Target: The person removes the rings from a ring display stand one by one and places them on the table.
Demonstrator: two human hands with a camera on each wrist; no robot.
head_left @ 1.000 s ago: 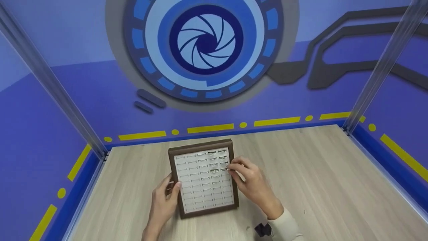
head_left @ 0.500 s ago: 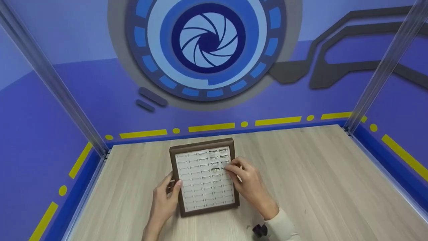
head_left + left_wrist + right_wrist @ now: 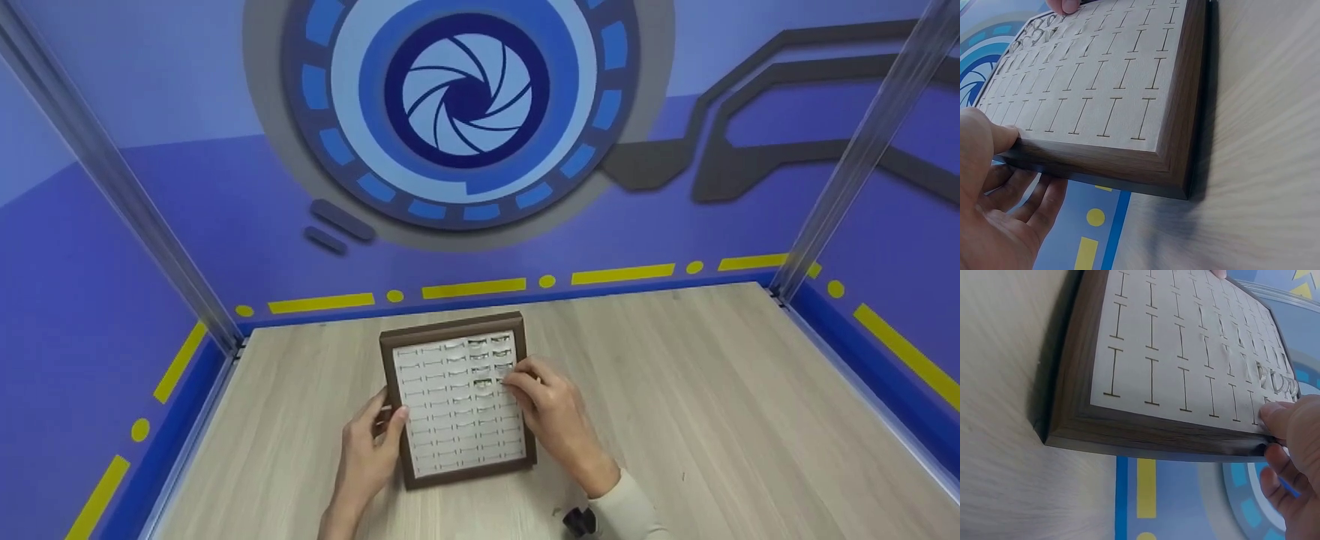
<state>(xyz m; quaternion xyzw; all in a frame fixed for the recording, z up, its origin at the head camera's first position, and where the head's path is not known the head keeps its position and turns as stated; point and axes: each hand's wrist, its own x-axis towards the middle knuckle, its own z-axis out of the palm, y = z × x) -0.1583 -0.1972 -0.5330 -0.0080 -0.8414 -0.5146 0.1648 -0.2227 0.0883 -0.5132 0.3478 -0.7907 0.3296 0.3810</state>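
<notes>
A brown-framed ring display tray (image 3: 457, 450) leans tilted above the table, its pale padded face cut with rows of slots. My left hand (image 3: 367, 454) grips its left edge, thumb on the front and fingers behind, as the left wrist view also shows. Several rings (image 3: 480, 355) sit in the upper slots of the two right-hand columns. At the right edge, my right hand (image 3: 559, 412) pinches a small ring at a slot of the rightmost column, below the filled ones. In the right wrist view the thumb (image 3: 1276, 417) presses there, and the ring is mostly hidden by the fingers.
A light wood table (image 3: 712, 420) lies under the tray. Blue printed panels (image 3: 187, 225) with metal corner posts (image 3: 847, 157) close off the back and both sides. A black object (image 3: 579, 520) is by the right sleeve, near the front.
The right fingertips have shifted slightly left, further over the tray's face at the slot. My left hand and the tray have barely moved.
</notes>
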